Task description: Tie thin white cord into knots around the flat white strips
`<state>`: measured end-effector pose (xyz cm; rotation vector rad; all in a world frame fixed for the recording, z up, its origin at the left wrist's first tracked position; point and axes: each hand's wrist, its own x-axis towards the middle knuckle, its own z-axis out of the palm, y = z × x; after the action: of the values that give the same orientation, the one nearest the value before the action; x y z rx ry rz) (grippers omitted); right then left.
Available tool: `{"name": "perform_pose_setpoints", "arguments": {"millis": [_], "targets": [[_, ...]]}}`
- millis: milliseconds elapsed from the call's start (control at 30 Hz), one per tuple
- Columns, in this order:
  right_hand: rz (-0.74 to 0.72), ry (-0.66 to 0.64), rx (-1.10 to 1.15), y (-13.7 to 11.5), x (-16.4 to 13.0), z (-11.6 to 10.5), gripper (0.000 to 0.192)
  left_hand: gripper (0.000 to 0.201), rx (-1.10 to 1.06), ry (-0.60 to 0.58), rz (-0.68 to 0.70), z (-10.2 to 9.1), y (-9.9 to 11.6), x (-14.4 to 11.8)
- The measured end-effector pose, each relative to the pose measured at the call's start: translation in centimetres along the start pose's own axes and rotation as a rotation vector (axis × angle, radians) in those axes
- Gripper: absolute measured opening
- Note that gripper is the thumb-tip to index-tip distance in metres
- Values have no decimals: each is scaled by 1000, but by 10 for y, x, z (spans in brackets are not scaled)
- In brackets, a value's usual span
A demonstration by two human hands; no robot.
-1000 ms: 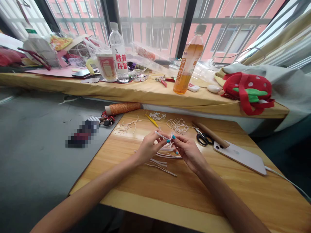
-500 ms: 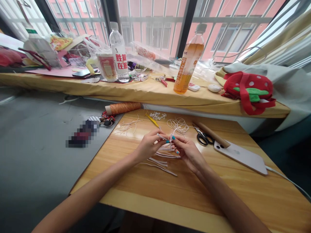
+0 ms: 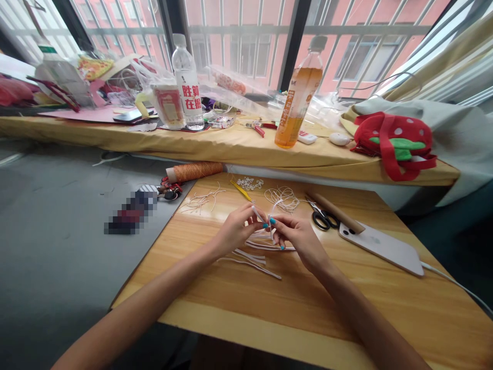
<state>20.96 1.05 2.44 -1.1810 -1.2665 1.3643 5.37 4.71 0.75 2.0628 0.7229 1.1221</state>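
I have a thin white strip point(image 3: 257, 213) pinched between both hands, held just above the wooden surface point(image 3: 292, 303) near its far middle. Its free end slants up and away to the left from my left hand point(image 3: 235, 232), so its long axis runs roughly from lower right to upper left. My left hand is closed on that end, thumb against forefinger. My right hand point(image 3: 298, 236) meets it fingertip to fingertip, and is also pinched shut on the white material, where a short piece stands nearly upright between the two grips. The work lies dead centre between the hands, neither one nearer than the other.

Directly beneath, touching the surface, lie more loose white strips point(image 3: 252, 259), spread toward me and to the left. Beyond the hands sits a coil of white cord point(image 3: 283, 198), with a yellow tool point(image 3: 241, 190) just left of it. To the right, well clear of my right hand, are scissors point(image 3: 322, 218), a wooden stick point(image 3: 335, 212) and a phone point(image 3: 381, 248). A spool of orange thread point(image 3: 195, 171) rests at the far left corner.
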Motion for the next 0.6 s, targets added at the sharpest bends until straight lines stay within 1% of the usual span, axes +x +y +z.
{"name": "perform_pose_setpoints", "arguments": {"millis": [200, 333, 467, 600], "targets": [[22, -36, -78, 0, 1, -2, 29, 2, -17, -27, 10, 1, -2, -1], [16, -45, -107, 0, 1, -1, 30, 2, -41, -13, -20, 2, -2, -2], [13, -49, -117, -2, -2, 2, 32, 7, -136, -11, -80, 3, -1, -2], [25, -64, -138, -4, -4, 2, 32, 8, -249, -18, -101, 2, -2, -1]]}}
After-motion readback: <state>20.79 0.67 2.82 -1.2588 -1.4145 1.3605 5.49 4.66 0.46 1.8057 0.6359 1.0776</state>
